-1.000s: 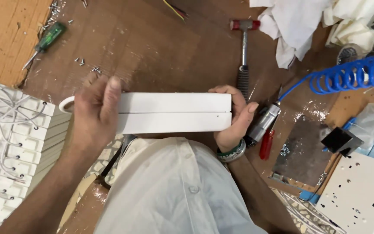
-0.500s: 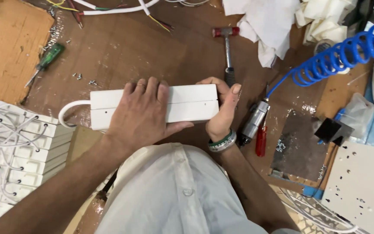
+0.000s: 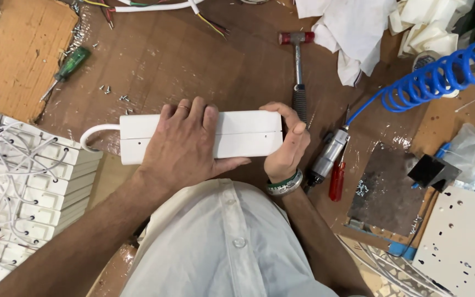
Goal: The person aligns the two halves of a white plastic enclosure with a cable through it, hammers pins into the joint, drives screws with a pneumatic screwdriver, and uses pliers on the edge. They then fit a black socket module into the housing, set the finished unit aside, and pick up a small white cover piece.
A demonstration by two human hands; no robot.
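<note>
1. White power-strip casing (image 3: 237,135) lies lengthwise on the brown workbench (image 3: 193,60), directly in front of the person's torso; plain back face up, small holes visible in it.
2. Left hand (image 3: 185,146) laid flat over the casing's middle, fingers spread across the top and reaching its far edge, thumb along the near edge. Pressing down rather than wrapped round.
3. Right hand (image 3: 287,146) curled around the casing's right end, thumb on top, fingers behind the end. Banded bracelet (image 3: 282,184) on that wrist.
4. White cable (image 3: 92,137) loops out of the casing's left end.
5. Just right of the right hand: a metal pneumatic driver (image 3: 328,154) fed by a coiled blue air hose (image 3: 435,77), with a red-handled screwdriver (image 3: 336,180) beside it.
6. Hammer (image 3: 298,66) with red head lies beyond the casing, its black grip close to the right hand.
7. Green-handled screwdriver (image 3: 70,66) far left, loose screws (image 3: 114,93) scattered near it.
8. Stack of white socket strips (image 3: 23,187) with thin wiring at the left edge.
</note>
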